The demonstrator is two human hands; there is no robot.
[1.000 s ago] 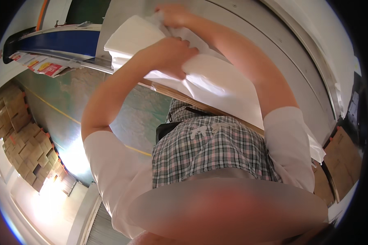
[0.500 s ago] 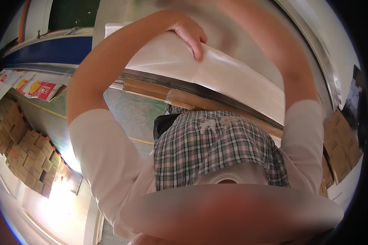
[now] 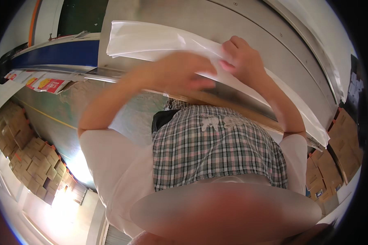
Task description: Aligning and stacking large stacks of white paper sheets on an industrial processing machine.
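A long, glossy white sheet (image 3: 147,38), folded into a narrow strip, lies along the near side of a metal worktop (image 3: 184,15). It looks like plastic film, and its right part runs down past my right forearm. My right hand (image 3: 246,61) is closed at the strip's middle, with thumb and fingers pinching the white material. My left hand (image 3: 180,69), smeared by motion, hovers just on the near side of the strip. A gap shows between its thumb and fingers, and I see nothing held in it.
The worktop's metal front edge (image 3: 233,93) runs close before my checked apron (image 3: 216,147). A blue machine panel (image 3: 55,55) stands at the left, with printed red-and-white card (image 3: 49,84) below it. Cardboard boxes are stacked at the left (image 3: 39,163) and right (image 3: 345,141).
The white sheet has become a narrower folded strip. My left hand has come off it, toward me. My right hand, blurred at the far side before, has come back onto the strip.
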